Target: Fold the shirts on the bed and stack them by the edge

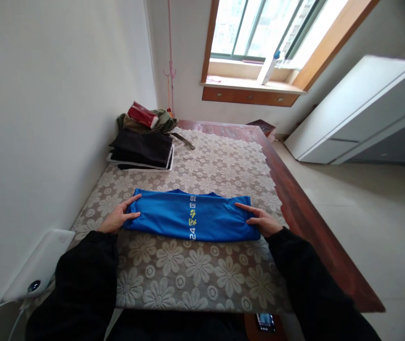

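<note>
While my left hand [115, 218] and right hand [265, 223] touch the printed blue shirt [165, 213], grip unclear, uneven tugging could skew it.

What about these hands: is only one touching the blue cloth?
No, the left hand touches one end of the blue cloth and the right hand the other.

I could read a white 24 [192, 233] on the folded blue cloth [163, 214], printed sideways close to its lower edge. Farther along the same line came yellow characters [192, 218] and then white characters [193, 202], both too blurred for me to make out.
</note>
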A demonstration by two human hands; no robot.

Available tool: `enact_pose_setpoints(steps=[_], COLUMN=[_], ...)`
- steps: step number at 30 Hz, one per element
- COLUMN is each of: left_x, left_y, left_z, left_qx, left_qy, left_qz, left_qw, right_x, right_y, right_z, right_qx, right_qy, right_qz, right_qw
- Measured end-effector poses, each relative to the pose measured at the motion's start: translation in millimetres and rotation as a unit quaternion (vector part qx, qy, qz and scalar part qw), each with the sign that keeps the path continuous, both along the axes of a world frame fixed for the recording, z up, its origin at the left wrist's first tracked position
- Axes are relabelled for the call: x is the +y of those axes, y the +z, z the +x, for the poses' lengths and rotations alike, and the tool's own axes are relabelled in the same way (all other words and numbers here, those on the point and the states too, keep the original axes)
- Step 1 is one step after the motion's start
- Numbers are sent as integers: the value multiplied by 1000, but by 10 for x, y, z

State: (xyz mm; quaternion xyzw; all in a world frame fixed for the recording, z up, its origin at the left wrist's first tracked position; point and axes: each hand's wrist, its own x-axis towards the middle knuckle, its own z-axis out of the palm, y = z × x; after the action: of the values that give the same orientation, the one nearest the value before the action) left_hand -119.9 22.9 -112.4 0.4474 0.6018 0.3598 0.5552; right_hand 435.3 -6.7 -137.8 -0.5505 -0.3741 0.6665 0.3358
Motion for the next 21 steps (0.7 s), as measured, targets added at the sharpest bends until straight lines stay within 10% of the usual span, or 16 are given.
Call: enact_pose_setpoints(steps=[9, 17, 21], left_x=[122, -102, -74], left_y=[-65, -152, -144], left_z=[-402, -414, -410], left_qx=[98, 155, 141], left_qy=[35, 32, 36], left_qz=[52, 74, 79], left_qw=[993, 985, 986], right_x=[298, 37, 57], right_y=[-236, -198, -2], right_z=[-322, -553, -1262], right_qx=[-274, -432, -179], right_qy=[61, -32, 28], right_qz=[222, 309, 309], right_qw=[934, 847, 934])
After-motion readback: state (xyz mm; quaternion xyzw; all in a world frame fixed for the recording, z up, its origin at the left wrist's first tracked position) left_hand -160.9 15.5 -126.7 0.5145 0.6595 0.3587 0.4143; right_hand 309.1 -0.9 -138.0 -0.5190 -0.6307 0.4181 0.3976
